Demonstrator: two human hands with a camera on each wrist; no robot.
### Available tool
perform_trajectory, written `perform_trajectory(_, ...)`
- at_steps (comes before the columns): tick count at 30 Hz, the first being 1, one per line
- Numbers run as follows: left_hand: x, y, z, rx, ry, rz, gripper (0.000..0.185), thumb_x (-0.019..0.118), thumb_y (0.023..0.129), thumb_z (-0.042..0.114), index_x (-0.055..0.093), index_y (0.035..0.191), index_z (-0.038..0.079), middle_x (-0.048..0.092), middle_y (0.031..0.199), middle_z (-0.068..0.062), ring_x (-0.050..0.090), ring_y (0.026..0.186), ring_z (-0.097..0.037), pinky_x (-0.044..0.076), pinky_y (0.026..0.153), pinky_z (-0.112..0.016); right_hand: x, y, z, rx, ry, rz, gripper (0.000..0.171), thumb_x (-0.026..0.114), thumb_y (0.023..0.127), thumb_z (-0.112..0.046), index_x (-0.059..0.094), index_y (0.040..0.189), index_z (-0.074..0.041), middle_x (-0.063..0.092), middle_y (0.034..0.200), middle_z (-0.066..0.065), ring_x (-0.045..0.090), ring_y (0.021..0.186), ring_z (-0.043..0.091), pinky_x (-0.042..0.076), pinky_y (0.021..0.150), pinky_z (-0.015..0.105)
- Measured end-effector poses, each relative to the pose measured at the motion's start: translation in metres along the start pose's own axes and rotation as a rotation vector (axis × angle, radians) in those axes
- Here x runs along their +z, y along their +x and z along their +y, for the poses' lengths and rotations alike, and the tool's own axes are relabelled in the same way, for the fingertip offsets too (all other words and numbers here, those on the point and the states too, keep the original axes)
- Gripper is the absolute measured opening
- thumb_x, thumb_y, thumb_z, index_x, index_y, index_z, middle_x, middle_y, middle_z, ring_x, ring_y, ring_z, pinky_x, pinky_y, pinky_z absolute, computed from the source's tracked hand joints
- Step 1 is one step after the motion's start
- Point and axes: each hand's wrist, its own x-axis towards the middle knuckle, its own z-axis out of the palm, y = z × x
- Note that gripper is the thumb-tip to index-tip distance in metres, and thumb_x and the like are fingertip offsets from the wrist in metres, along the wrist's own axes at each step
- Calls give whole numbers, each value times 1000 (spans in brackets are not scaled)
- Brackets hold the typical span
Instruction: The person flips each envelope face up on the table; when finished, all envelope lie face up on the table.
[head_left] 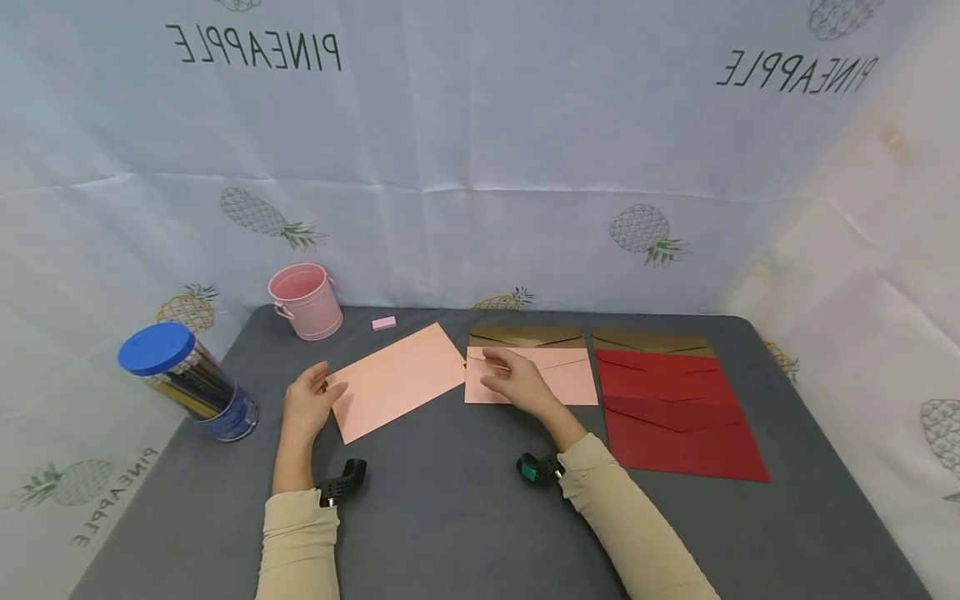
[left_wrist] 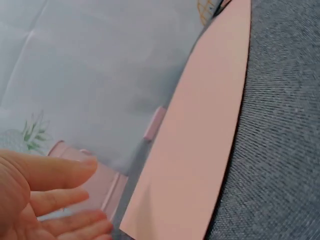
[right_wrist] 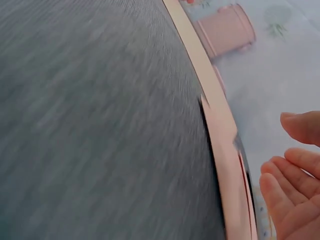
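Sleeves in beige reach out over a grey surface [head_left: 465, 500], each wrist carrying a small camera. The left hand [head_left: 307, 404] lies with fingers loosely extended, its grip empty, fingertips at the left corner of a pink envelope [head_left: 397, 379] that lies flat and turned at an angle. The right hand [head_left: 513, 382] rests relaxed, fingers gently bent and clasping nothing, on top of a second pink envelope [head_left: 566, 379] whose flap side faces up. To the right lies a fanned stack of red envelopes [head_left: 678, 417]. Beyond the pink one and the red stack, the upper edges of two brown envelopes [head_left: 525, 336] show. Further back stand a pink bucket [head_left: 305, 301] and a small pink eraser [head_left: 383, 322]; at far left stands a blue-lidded jar of pencils [head_left: 187, 379].
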Motion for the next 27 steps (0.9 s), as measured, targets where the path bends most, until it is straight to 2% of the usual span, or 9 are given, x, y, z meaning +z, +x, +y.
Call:
perform_trajectory(4,-1,0,-1,-60,-46,-18,64,58,92,8,27,146,-7,28,150,-27,26,141,-39,28,113,-47,8,15,-7,13,0,-66,55,63,91,-15,42,141,-3,47,143,14,48,129,30,44,103,39)
perform_trajectory(11,-2,2,-8,-76,-152,-61,64,57,92,3,24,146,-7,28,150,-27,27,140,-37,28,113,-45,15,30,-10,37,5,-153,58,62,92,-17,38,143,-1,44,145,16,44,132,29,43,104,38)
perform_trajectory(16,-5,4,-15,-87,-250,-68,63,54,92,-3,24,147,-6,27,151,-25,28,141,-34,29,113,-43,18,33,-9,34,-7,-163,60,62,92,-24,38,143,0,43,146,16,43,133,27,46,101,33)
perform_trajectory(21,-7,6,-20,-86,-270,-62,62,53,91,-7,25,147,-4,29,151,-23,30,141,-30,33,111,-41,22,38,-11,79,-15,-172,61,62,92,-18,36,144,-1,40,147,15,42,134,26,45,102,34)
perform_trajectory(27,-10,5,-25,-66,-298,-66,62,51,91,-9,25,147,-3,30,151,-21,30,141,-29,34,109,-35,27,44,-15,96,-36,-169,58,62,92,-14,38,142,1,45,143,18,46,131,29,47,99,35)
